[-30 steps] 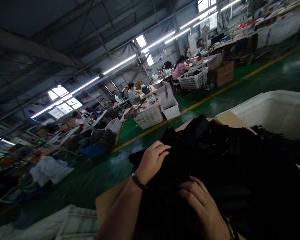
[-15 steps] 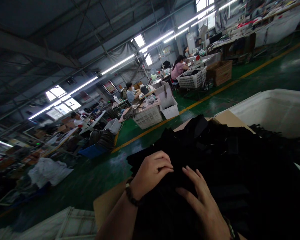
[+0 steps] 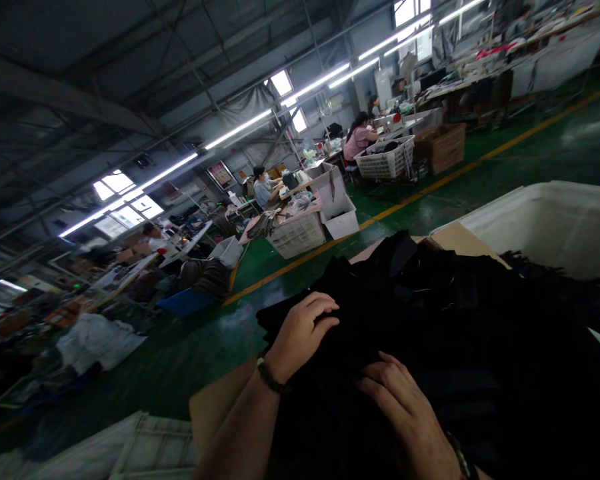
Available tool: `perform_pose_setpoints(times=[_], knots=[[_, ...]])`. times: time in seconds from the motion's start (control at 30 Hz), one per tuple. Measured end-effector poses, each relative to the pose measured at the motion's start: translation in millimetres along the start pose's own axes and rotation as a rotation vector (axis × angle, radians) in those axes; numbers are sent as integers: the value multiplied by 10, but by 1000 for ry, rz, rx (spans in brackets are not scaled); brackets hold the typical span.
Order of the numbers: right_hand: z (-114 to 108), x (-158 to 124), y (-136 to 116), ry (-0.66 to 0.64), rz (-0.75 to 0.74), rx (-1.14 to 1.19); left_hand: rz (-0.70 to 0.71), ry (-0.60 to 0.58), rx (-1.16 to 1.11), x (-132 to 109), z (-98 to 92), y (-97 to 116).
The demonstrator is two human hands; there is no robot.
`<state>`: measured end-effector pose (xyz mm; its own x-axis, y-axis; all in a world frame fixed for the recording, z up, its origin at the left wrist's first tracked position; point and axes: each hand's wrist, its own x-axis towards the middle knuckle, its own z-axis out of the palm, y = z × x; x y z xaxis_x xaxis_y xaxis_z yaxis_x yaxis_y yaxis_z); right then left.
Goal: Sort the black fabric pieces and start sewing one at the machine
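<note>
A large pile of black cloth pieces (image 3: 460, 360) lies before me, so dark that single layers hardly show. My left hand (image 3: 300, 333) rests at the pile's left side, its thumb apart from the bent fingers, with black cloth showing in the gap. Lower and to the right, my right hand (image 3: 405, 403) has its fingers drawn together and bent down into the cloth. Its fingertips are partly lost against the black. Brown cardboard (image 3: 220, 403) shows under the pile's left edge, and more cardboard (image 3: 467, 241) shows behind it.
A big white bin (image 3: 555, 200) stands at the right, with dark pieces in it. At lower left is a white plastic crate (image 3: 155, 443). Across the green floor (image 3: 180, 353), people sit at sewing tables among a white basket (image 3: 387, 160), a carton (image 3: 440, 147) and a blue tub (image 3: 187, 300).
My left hand has shifted slightly up and left, and its thumb and fingers have parted. My right hand has moved a little lower, its spread fingers now drawn together on the cloth.
</note>
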<state>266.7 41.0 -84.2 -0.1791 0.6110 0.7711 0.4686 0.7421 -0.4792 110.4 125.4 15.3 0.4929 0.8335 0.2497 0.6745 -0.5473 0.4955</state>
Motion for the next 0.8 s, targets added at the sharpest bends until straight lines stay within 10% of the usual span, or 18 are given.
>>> perform_pose_setpoints(times=[0.33,0.8], knots=[[43,-57,9,11,22,38,109,159,255,245,138,-113],[12,-32,2,34,15,-15,106,17,354,211,50,-78]])
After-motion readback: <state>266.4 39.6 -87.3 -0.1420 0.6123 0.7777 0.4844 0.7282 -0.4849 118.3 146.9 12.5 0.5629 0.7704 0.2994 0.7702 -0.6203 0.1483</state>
